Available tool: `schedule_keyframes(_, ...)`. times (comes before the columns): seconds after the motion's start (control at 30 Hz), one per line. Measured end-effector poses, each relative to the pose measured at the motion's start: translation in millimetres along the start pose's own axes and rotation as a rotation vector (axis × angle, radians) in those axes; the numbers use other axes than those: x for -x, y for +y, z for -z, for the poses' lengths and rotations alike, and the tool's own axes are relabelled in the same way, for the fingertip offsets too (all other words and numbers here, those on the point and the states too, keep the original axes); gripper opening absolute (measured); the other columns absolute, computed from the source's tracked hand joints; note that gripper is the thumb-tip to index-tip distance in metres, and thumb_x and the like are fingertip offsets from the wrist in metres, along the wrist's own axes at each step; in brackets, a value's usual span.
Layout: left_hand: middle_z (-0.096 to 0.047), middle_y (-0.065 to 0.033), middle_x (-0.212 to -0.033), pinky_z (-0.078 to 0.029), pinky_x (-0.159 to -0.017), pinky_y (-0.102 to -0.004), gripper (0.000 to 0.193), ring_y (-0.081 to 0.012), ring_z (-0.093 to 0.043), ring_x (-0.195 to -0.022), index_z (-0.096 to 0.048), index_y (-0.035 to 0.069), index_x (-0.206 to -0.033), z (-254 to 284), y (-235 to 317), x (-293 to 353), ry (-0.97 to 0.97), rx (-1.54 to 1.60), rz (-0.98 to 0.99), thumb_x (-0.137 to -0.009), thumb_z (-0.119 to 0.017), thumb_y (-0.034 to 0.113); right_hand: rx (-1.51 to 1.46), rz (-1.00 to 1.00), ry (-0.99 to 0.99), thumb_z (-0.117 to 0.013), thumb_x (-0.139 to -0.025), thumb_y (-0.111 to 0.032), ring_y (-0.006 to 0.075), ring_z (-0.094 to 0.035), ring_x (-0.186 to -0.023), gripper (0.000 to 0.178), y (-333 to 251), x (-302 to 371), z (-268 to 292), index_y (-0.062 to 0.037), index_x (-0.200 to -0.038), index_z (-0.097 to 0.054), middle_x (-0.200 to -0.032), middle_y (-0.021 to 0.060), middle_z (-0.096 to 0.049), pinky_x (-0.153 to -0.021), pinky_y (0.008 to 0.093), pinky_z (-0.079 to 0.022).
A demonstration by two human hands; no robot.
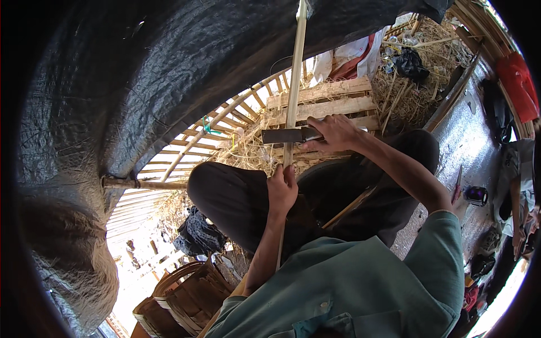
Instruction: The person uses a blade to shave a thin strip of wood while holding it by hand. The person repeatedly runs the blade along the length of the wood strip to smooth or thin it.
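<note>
Two hands at work: I have both on one long bamboo strip (295, 79), which stands nearly upright in front of me and runs up past the black tarp (169, 62).
Left hand (282, 188): closed around the strip low down, above my lap; the fingers wrap it and the thumb lies along it.
Right hand (336, 132): clenched on the handle of a broad knife (284, 136), with the dark flat blade lying crosswise against the strip, higher up than the left hand.
Strip position: it passes between my knees, and its lower end is hidden behind my left forearm and my green shirt (360, 281).
Blade contact: the blade touches the strip, but I cannot tell whether the edge has bitten in or only rests on the surface.
Doing it well, as I judge it: I would keep the blade flat and square to the strip, so it follows the grain rather than digging in.
Grip advice: the left hand should hold firm and stay below the blade's path, thumb clear of the edge.
Risk: a slip downward would bring the edge toward my left fingers.
Surroundings: a wooden pallet (327, 101) and loose straw lie beyond the knife; a woven basket (186, 296) sits by my left side.
</note>
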State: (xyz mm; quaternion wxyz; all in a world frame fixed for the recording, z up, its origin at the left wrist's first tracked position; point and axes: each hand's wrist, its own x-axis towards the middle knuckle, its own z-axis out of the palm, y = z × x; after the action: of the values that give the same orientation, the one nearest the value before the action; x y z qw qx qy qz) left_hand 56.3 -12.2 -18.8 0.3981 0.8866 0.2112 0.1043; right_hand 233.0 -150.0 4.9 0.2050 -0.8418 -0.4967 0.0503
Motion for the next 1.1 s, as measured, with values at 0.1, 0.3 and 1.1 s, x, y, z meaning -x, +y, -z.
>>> schedule_keyframes(0.1, -0.057, -0.0184, -0.062, -0.044, -0.047, -0.0339, 0.02, -0.0314, -0.06, -0.056, -0.05, -0.001, -0.082, 9.2, -16.2, -0.7, -0.145, 0.131, 0.062, -0.089, -0.051, 0.018, 0.043, 0.019, 0.021, -0.055, -0.074, -0.063, 0.0343, -0.061, -0.058, 0.063, -3.2, -4.0, 4.2, -0.0048, -0.099, -0.056, -0.054, 0.0147, -0.055, -0.054, 0.0423, -0.048)
schedule_keyframes(0.3, -0.051, -0.0022, -0.056, -0.04, -0.042, -0.0246, 0.024, -0.0055, -0.051, -0.048, -0.051, 0.0, -0.083, 33.5, -10.6, 32.1, -0.384, 0.521, 0.321, -0.093, -0.046, 0.021, 0.02, -0.026, 0.07, -0.056, -0.077, -0.057, 0.0326, -0.06, -0.054, 0.054, 1.5, -3.5, 7.9, -0.0063, -0.096, -0.056, -0.054, 0.0145, -0.055, -0.047, 0.0407, -0.045)
schedule_keyframes(1.1, -0.053, -0.022, -0.059, -0.04, -0.044, -0.0403, 0.024, -0.0402, -0.056, -0.058, -0.046, -0.002, -0.077, 8.1, -22.3, 37.7, -0.059, 0.134, -0.095, -0.089, -0.051, 0.018, -0.007, -0.216, 0.304, -0.055, -0.082, -0.047, 0.0278, -0.057, -0.045, 0.046, 19.5, 7.5, -10.6, -0.0032, -0.097, -0.054, -0.048, 0.0092, -0.052, -0.041, 0.0391, -0.043)
